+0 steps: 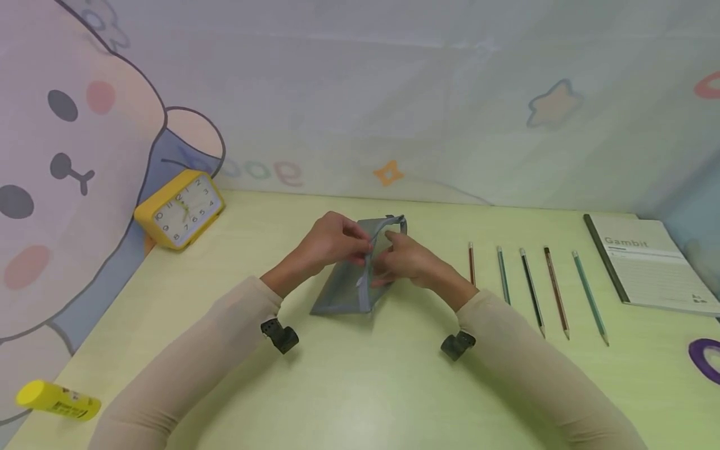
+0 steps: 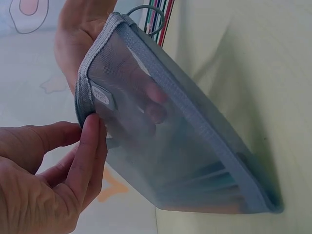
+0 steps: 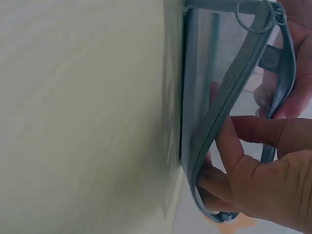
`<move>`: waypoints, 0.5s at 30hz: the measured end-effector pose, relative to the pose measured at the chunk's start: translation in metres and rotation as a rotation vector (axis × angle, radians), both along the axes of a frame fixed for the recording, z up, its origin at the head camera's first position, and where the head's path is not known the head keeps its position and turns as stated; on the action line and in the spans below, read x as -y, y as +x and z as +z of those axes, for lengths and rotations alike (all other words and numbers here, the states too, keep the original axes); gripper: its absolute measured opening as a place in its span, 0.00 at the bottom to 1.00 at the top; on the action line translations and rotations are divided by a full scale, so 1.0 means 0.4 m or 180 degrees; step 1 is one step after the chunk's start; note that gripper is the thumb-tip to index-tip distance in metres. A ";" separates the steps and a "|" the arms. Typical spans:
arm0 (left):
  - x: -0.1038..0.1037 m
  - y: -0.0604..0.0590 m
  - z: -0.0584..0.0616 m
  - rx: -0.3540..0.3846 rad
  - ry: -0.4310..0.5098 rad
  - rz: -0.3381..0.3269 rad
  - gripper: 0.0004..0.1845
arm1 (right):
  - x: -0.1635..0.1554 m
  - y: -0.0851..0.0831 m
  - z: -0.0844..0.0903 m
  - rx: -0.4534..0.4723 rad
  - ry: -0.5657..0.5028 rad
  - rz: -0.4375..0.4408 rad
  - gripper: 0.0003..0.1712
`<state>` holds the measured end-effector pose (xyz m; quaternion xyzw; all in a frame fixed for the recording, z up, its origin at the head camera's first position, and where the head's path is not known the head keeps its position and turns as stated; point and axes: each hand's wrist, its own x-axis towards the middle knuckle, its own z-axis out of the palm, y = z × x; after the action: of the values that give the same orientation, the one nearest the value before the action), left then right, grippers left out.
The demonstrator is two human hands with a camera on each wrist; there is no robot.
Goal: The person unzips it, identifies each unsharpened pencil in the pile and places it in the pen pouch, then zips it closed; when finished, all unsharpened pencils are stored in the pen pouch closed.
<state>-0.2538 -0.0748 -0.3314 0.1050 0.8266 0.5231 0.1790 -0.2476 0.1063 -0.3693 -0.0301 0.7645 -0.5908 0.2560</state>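
Hands at work on a grey mesh pencil case [image 1: 360, 275] standing on its long edge near the middle of the pale green surface [image 1: 360, 387]. Head view: the left hand [image 1: 332, 240] and right hand [image 1: 405, 259] meet at the case's upper rim, each grip pinching one side of the zipper edge; five pencils [image 1: 531, 290] lie side by side just to the right, a booklet [image 1: 647, 265] beyond them, a yellow clock [image 1: 180, 209] far left, a yellow glue stick [image 1: 56, 400] at the near left corner, and a purple tape roll [image 1: 705, 359] at the right edge. Left wrist view: the left thumb and forefinger pinch the corner of the fabric rim by a small label [image 2: 100, 95], and coloured items show dimly through the mesh at the bottom of the case, a detail hidden from the head camera. Right wrist view: the zipper [image 3: 229, 102] is parted, the right hand's fingers [image 3: 234, 146] curl over one band, and the ring pull [image 3: 251, 17] sits at the far end.
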 end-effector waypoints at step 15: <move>0.002 -0.035 0.007 -0.0058 -0.0080 0.0074 0.09 | -0.096 0.132 0.065 -0.0620 0.0580 0.1096 0.19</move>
<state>-0.2678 -0.0756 -0.3285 0.0980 0.8359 0.5136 0.1666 -0.1949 0.1448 -0.3433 -0.1939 0.8195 -0.4611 0.2796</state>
